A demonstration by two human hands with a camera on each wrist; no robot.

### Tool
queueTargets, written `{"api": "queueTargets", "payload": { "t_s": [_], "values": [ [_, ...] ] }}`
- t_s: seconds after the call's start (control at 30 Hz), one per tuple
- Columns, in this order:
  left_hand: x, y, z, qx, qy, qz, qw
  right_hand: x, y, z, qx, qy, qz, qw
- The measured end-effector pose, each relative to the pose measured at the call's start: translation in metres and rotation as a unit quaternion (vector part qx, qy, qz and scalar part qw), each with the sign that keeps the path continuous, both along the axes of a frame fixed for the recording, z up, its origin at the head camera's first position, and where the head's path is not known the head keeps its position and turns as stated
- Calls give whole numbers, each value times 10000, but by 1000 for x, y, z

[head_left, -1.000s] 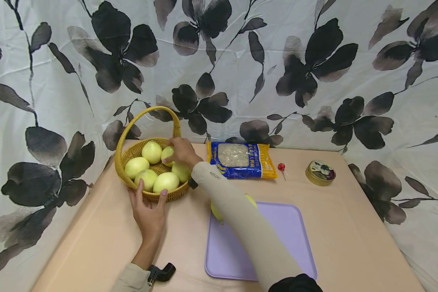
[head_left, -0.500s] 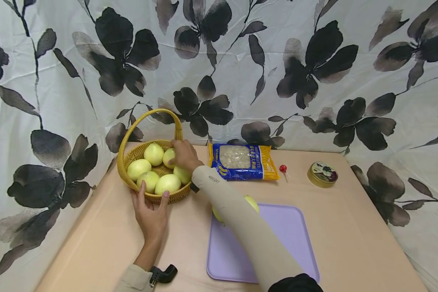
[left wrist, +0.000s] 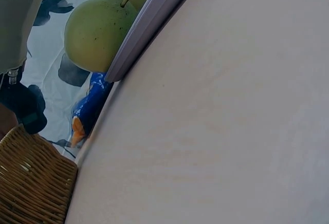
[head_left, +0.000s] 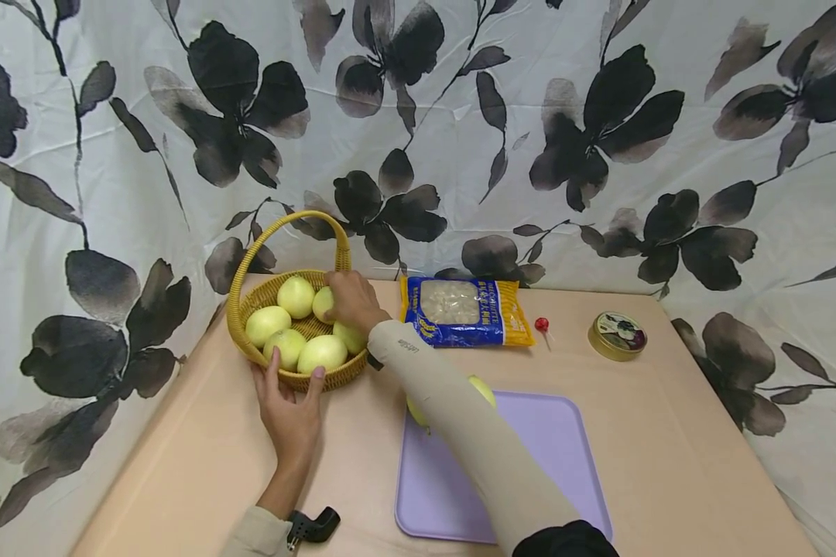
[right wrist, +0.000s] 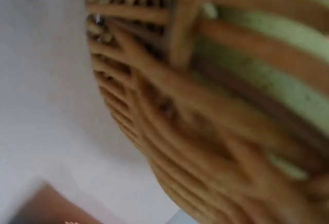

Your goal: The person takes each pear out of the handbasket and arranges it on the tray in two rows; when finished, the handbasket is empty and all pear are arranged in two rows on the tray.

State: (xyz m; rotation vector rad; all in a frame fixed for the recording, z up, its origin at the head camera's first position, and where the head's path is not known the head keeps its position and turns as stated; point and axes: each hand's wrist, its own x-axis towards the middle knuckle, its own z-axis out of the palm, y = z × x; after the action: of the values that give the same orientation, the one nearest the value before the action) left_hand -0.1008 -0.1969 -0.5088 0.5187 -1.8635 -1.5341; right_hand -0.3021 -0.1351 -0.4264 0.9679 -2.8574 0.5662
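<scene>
Left hand (head_left: 290, 418) spread open against wicker basket's (head_left: 346, 376) near wall, basket on tabletop (head_left: 676, 456). Right grip (head_left: 354, 302) inside, apparently closed on a green pear (head_left: 322, 304); fingertips hidden.

I see pale-green fruit (head_left: 322, 353) in a yellow wicker basket (head_left: 343, 377), a lilac tray (head_left: 550, 464) near it, black-flowered white cloth (head_left: 463, 147) behind.
</scene>
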Motion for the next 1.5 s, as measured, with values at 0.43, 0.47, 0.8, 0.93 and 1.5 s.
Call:
{"api": "queueTargets", "payload": {
  "t_s": [0.43,0.47,0.8,0.93,1.5],
  "values": [
    [-1,0,-1,-103,-10,50,9999,2,13,12,-478,368,136,9981],
    [-1,0,-1,-80,10,38,10000,3,14,14,-527,402,187,9976],
    [-1,-1,0,-64,76,39,9999,16,41,40,-980,562,418,9927],
    [-1,-2,-1,31,118,-41,9999,27,57,49,-1207,700,507,9889],
    [0,-1,2,73,-13,-61,10000,89,146,69,-2293,950,873,9648]
  ]
}}
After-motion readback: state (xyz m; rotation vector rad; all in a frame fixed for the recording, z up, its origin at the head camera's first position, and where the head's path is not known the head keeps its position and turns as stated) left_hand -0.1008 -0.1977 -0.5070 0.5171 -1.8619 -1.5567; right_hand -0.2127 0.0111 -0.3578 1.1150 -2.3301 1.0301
